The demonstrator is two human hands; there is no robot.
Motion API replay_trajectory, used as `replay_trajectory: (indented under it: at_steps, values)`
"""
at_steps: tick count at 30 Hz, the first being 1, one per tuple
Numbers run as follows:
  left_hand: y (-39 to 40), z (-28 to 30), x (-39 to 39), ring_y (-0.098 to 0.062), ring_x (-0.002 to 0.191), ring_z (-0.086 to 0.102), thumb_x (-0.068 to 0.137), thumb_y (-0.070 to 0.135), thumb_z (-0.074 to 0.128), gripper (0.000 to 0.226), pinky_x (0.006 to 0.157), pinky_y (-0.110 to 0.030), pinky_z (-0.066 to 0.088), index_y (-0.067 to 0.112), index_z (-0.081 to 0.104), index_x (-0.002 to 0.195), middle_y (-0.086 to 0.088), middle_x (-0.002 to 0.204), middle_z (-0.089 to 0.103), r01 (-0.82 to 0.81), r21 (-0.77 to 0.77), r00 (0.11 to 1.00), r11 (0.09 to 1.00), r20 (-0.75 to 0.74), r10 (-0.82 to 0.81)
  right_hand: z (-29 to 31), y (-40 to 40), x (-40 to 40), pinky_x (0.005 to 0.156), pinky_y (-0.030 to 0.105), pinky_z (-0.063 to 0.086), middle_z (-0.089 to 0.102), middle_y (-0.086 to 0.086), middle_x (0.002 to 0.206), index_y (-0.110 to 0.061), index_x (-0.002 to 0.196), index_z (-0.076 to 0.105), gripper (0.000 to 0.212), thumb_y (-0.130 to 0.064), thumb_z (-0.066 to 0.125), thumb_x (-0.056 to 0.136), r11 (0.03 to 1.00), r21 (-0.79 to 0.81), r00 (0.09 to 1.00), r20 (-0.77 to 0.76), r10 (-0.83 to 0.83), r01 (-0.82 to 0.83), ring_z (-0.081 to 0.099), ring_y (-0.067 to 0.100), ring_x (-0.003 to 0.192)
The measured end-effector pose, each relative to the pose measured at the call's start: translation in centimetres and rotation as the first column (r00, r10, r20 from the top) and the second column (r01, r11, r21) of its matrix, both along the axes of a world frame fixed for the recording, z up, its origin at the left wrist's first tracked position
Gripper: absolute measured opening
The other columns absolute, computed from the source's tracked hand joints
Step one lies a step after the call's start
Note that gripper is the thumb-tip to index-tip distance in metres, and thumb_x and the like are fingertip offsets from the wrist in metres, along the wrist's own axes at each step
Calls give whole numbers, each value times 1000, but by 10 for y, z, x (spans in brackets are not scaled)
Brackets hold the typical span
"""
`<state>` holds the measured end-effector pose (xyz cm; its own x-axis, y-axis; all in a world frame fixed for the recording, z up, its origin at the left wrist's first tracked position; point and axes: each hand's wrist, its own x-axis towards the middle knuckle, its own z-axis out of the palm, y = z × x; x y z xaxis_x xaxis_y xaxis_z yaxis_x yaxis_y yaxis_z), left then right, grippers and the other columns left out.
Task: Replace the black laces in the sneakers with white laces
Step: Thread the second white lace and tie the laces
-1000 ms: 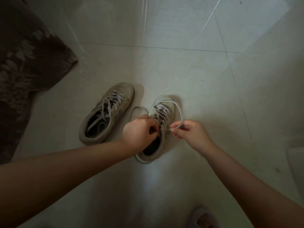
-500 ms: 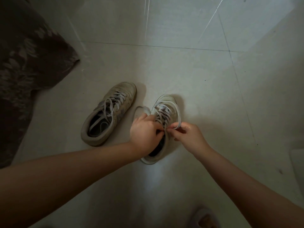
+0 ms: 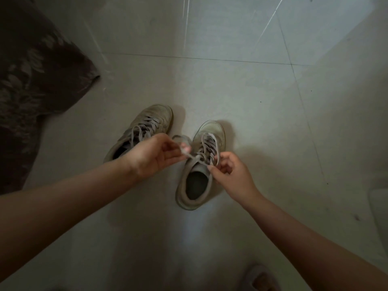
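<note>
Two sneakers sitting on floor (image 3: 262, 97): right sneaker (image 3: 201, 164) centre, left sneaker (image 3: 144, 129) at 10 o'clock. Left hand (image 3: 153, 154) and right hand (image 3: 228, 171) each pinching a white lace (image 3: 206, 143) end.

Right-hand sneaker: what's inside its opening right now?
The right sneaker shows only a dark insole, with no foot or lace in it. Its toe end inside is hidden under the tongue and white lace.
</note>
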<state>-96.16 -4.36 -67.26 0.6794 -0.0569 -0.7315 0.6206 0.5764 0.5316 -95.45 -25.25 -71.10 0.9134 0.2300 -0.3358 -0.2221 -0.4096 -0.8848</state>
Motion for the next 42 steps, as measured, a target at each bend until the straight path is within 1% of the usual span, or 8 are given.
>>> replay_trajectory:
  at_steps: [3, 6, 8, 13, 18, 25, 36, 42]
  values:
    - [12, -4, -4, -11, 45, 40, 93, 7, 34, 25, 44, -24, 41, 16, 38, 70, 1, 56, 43, 210, 379, 959, 901, 100, -265, 0, 2, 0, 66, 18, 46, 59, -10, 69, -24, 94, 55, 26, -9, 72, 80, 1000, -6, 999, 34, -11, 11, 55, 3, 62]
    - [28, -20, -11, -26, 62, 54, 94, 20, 40, 18, 53, -32, 37, 17, 38, 76, -3, 66, 51, 222, 972, 451, -73, -169, -877, -2, 2, 1, 66, 22, 45, 56, -9, 70, -29, 98, 55, 33, -9, 72, 78, 1000, -6, 998, 52, -27, 27, 52, 6, 62]
    - [37, -28, -17, -33, 66, 59, 95, 36, 33, 25, 52, -30, 32, 19, 44, 80, -7, 71, 59, -18, 936, 252, -352, -336, -907, -2, 1, 2, 65, 25, 43, 53, 0, 68, -28, 98, 56, 32, -8, 72, 78, 999, -18, 998, 54, -31, 32, 49, 9, 61]
    - [43, -41, -31, -22, 44, 55, 90, 46, 36, 50, 38, -22, 31, 19, 54, 52, 3, 51, 51, -225, 928, 183, -298, -260, -948, 2, 1, 3, 64, 21, 44, 53, 1, 69, -24, 100, 57, 28, -8, 71, 80, 999, -44, 997, 69, 17, -14, 49, 6, 60]
    - [38, -21, -24, -29, 51, 58, 92, 44, 31, 50, 43, -25, 36, 18, 44, 51, -4, 55, 57, -228, 965, 568, -130, 23, -822, 4, -1, 4, 63, 16, 42, 52, -4, 68, -31, 93, 56, 32, -5, 68, 80, 998, -52, 993, 107, 49, -43, 47, 4, 58]
    - [34, -22, -21, -24, 47, 50, 86, 46, 34, 53, 48, -28, 31, 10, 44, 48, -3, 44, 48, -15, 997, 693, -70, -40, -720, 4, -1, 5, 64, 15, 41, 49, -8, 68, -28, 100, 57, 31, -4, 65, 82, 989, -107, 984, 133, 121, -107, 46, 3, 59]
    - [8, -19, -32, -20, 66, 58, 89, 49, 32, 39, 59, -36, 47, 18, 53, 78, 6, 66, 54, 90, 992, 416, 88, 43, -908, 14, -3, -1, 72, 22, 44, 46, -8, 95, -28, 126, 53, 46, -28, 60, 80, 868, -422, 849, 327, 416, -262, 50, 7, 83]
    - [10, -12, -38, -22, 71, 59, 89, 48, 39, 38, 62, -27, 44, 19, 59, 75, 1, 74, 58, -68, 997, 211, -33, -18, -977, 23, 16, -2, 69, 17, 43, 55, -14, 91, -17, 88, 66, 16, -31, 59, 84, 860, -326, 743, 439, 505, -392, 54, 1, 80]
